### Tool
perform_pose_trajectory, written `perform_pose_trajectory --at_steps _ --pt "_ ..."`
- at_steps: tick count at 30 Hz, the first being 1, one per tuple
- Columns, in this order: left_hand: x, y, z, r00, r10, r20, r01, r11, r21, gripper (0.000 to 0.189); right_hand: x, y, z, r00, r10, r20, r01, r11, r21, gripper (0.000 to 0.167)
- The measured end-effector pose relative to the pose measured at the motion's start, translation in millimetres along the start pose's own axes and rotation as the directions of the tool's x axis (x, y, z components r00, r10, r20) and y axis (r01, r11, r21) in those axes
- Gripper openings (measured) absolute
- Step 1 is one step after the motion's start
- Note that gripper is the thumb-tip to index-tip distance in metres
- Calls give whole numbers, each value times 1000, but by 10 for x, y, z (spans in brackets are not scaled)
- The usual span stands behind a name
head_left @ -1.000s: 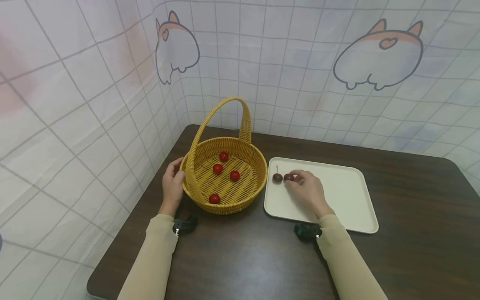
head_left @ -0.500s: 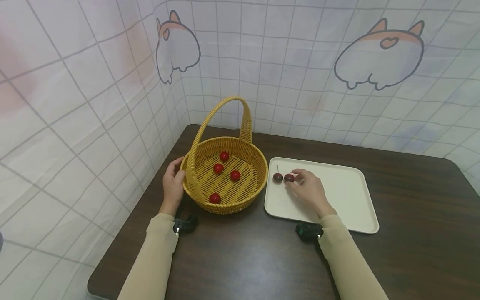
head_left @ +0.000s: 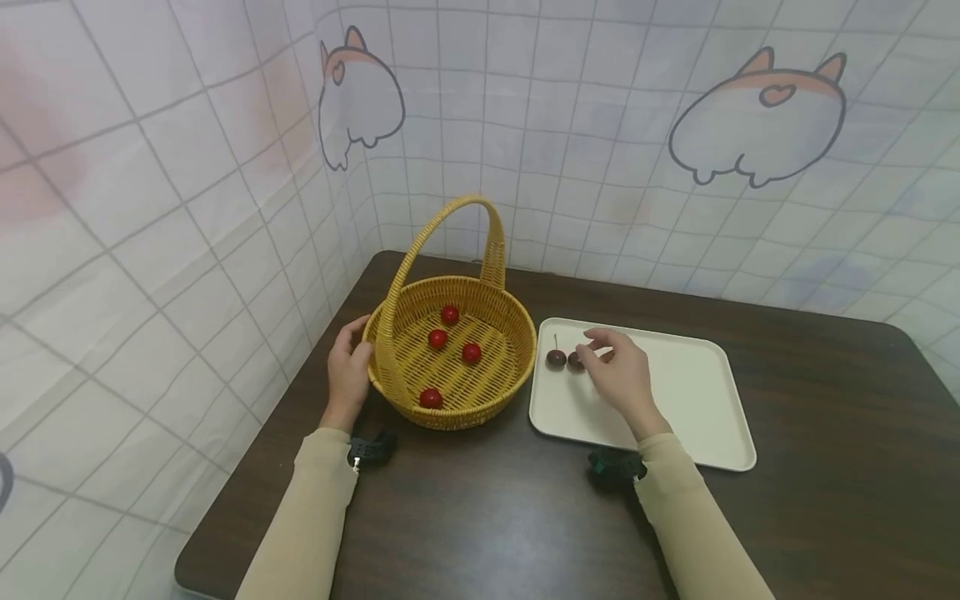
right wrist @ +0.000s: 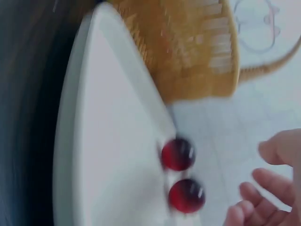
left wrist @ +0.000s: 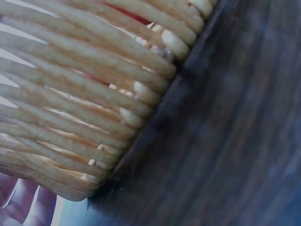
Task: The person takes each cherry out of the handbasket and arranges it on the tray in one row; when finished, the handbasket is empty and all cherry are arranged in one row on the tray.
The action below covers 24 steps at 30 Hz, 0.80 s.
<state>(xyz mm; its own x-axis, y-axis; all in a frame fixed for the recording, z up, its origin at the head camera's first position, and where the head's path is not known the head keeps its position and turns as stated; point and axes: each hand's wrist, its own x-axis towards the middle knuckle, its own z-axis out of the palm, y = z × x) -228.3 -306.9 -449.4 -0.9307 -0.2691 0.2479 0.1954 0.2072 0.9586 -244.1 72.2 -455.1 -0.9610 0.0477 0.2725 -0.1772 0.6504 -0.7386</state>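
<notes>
My left hand holds the left side of a yellow wicker basket. In the left wrist view its fingers show beyond the basket's woven wall. Several red cherries lie apart on the basket floor. Over a white tray, my right hand hovers beside two dark red cherries, its thumb and fingers parted. The left cherry has an upright stem; the hand partly covers the other cherry. The right wrist view shows both cherries on the tray, apart from the fingers.
A tall arched handle rises over the basket. The tray stands close to the basket's right side on a dark wooden table. A cloth with a grid and animal print hangs behind and to the left.
My right hand's thumb and fingers have come off the right-hand cherry and lifted slightly, leaving it on the tray. My left hand stays at the basket.
</notes>
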Motion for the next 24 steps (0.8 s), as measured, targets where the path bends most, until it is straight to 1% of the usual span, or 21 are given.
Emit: perform_pose_trajectory --at_steps 3,5,8,11,12,15,17,20,24 --pt "-1 -1 1 1000 -6 -1 6 1000 -10 46 -45 -177 59 998 -49 -45 54 990 128 30" --pt "-1 -1 1 1000 -9 -2 9 1000 -15 46 -78 -299 113 996 -76 -50 85 970 229 30" --pt "-3 -2 0 1000 -12 -4 12 1000 -14 46 -117 -485 207 991 -134 -28 135 924 358 31" --pt "-5 -2 1 1000 -12 -4 12 1000 -14 46 -132 -673 307 982 -190 9 168 890 424 31" --pt "-6 -1 1 1000 -14 -4 14 1000 -15 46 -130 -735 341 979 -200 25 171 888 426 30" --pt "-14 7 0 1000 -15 -5 15 1000 -18 46 -104 -888 457 975 -201 91 146 898 414 27" --pt "-18 13 0 1000 -16 -6 16 1000 -16 46 -81 -975 536 972 -185 142 115 910 398 25" --pt "-25 21 0 1000 -16 -9 16 1000 -8 46 -38 -1070 665 967 -166 194 90 933 348 24" --pt "-26 25 2 1000 -14 -7 14 1000 -5 45 18 -1186 817 956 -153 250 85 961 265 28"
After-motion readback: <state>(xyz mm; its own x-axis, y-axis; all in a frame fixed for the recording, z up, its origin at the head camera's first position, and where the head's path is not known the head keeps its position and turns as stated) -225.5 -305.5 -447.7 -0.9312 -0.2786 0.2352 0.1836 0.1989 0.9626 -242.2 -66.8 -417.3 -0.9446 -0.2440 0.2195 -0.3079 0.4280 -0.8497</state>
